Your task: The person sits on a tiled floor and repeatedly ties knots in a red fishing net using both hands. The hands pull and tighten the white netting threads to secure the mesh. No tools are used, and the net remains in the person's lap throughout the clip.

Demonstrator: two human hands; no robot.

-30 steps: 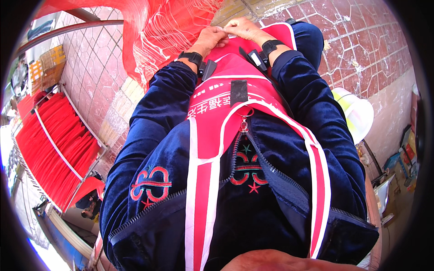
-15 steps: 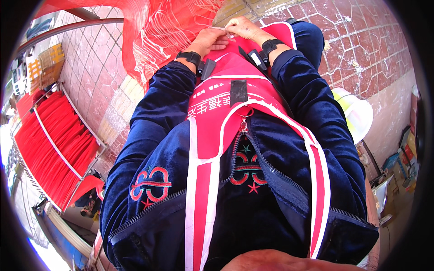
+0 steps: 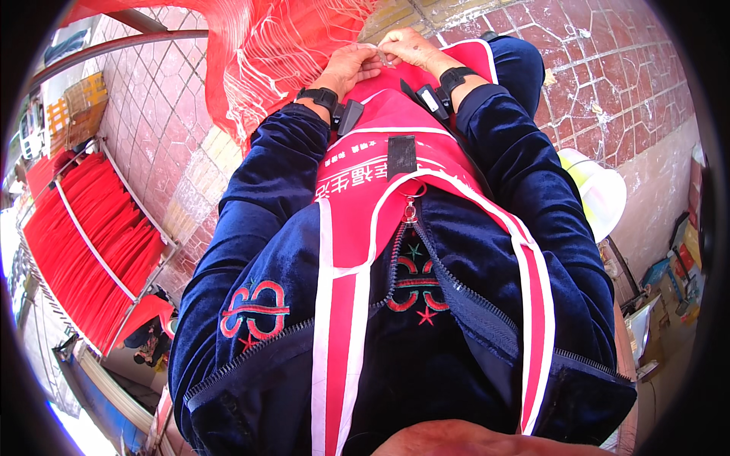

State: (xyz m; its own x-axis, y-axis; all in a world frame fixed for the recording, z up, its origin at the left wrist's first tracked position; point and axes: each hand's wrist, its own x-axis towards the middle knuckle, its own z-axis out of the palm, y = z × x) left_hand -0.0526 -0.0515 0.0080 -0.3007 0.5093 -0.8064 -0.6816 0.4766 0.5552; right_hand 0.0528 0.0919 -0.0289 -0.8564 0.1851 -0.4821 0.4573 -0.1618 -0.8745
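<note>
My left hand (image 3: 353, 64) and my right hand (image 3: 411, 49) meet fingertip to fingertip beyond the lap, at the top of the view. Both are closed in a pinch on a small bit of pale threads (image 3: 387, 61), too fine to make out fully. Just left of them hangs a sheer red cloth (image 3: 281, 26) with long white fringe strands (image 3: 247, 83) along its edge. Under my wrists spreads a red apron (image 3: 380, 121) with white trim. Each wrist wears a black strapped device.
A metal bar (image 3: 114, 44) runs beside the red cloth at upper left. Lower left, a rack holds many folds of red fabric (image 3: 91, 251). A white and yellow-green container (image 3: 604, 194) stands right of my right arm. Boxes (image 3: 669, 281) lie at far right.
Almost nothing differs. My fingertips have shifted very slightly around the pale threads; the arms and the red cloth stay in place.
</note>
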